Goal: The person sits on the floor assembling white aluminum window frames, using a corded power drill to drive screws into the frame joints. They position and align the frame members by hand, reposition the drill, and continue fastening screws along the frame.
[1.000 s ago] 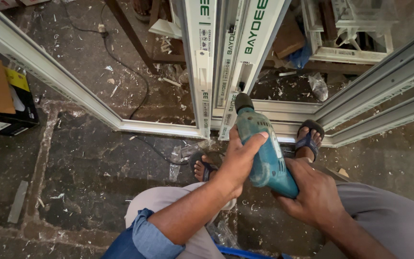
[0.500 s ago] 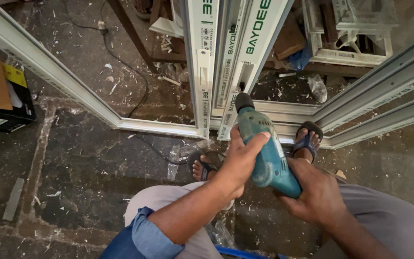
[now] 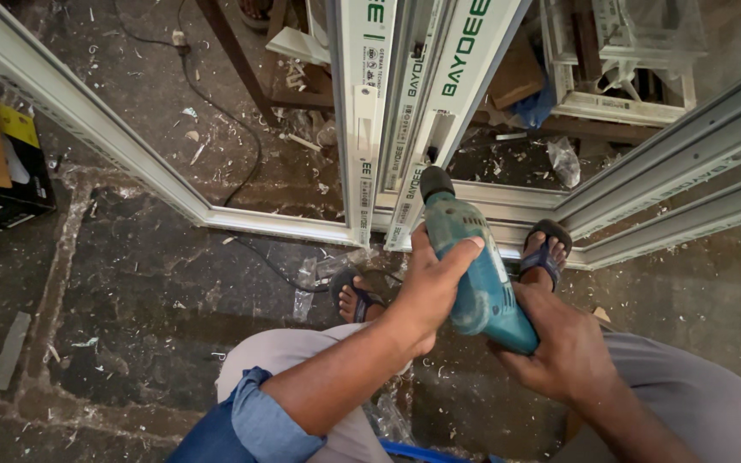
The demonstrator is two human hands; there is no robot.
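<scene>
Both hands hold a teal power drill [image 3: 472,266] that points away from me. My left hand [image 3: 432,287] wraps the top of its body. My right hand [image 3: 559,343] grips the rear handle. The drill's black chuck [image 3: 436,183] sits at the slot of a white window-frame profile [image 3: 456,94] standing upright in front of me. The bit itself is hidden. A second white profile [image 3: 364,111] stands just to its left. My sandalled feet [image 3: 545,247] rest on the floor beside the frame's bottom rail.
White frame rails run off to the left [image 3: 87,120] and the right [image 3: 688,171]. A black and yellow box [image 3: 2,163] lies at the left edge. A black cable [image 3: 246,137] crosses the chip-strewn concrete floor. More frames and a wooden stand lie behind.
None beyond a slight shift of the view; the hands and drill stay in the same place against the profile.
</scene>
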